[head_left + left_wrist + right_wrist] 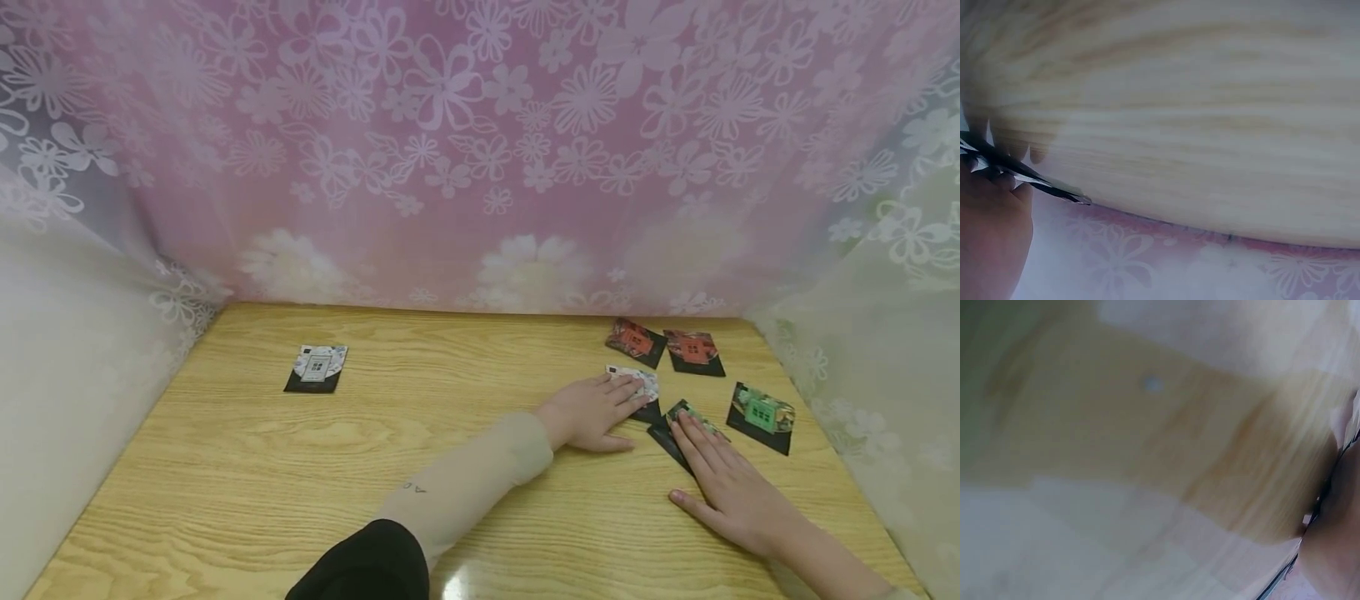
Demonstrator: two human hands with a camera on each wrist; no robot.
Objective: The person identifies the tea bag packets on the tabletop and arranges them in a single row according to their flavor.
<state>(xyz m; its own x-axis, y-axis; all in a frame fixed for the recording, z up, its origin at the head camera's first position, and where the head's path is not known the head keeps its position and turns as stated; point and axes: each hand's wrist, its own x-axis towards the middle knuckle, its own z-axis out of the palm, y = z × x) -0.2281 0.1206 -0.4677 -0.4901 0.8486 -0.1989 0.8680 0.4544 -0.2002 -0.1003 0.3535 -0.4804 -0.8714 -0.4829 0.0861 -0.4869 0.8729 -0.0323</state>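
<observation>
My left hand (592,412) lies with extended fingers over a white-and-black patterned sachet (651,385), covering much of it. Just to its right, my right hand (731,492) has its straight fingers across a green-and-black sachet (708,422), whose dark lower part shows beside the fingers. The left wrist view catches the left hand (991,237) at its edge, against the dark thin edge of a sachet (1054,189). At the right border of the right wrist view, the right hand (1335,531) meets a thin dark sachet edge (1279,580).
Two red-and-black sachets (636,342) lie side by side beyond the hands. Another green-and-black sachet (761,417) is at the right. Far left on the wood-grain table (300,467) lies a second white-and-black sachet (317,369). A pink flowered curtain (420,167) hangs along the table's back edge.
</observation>
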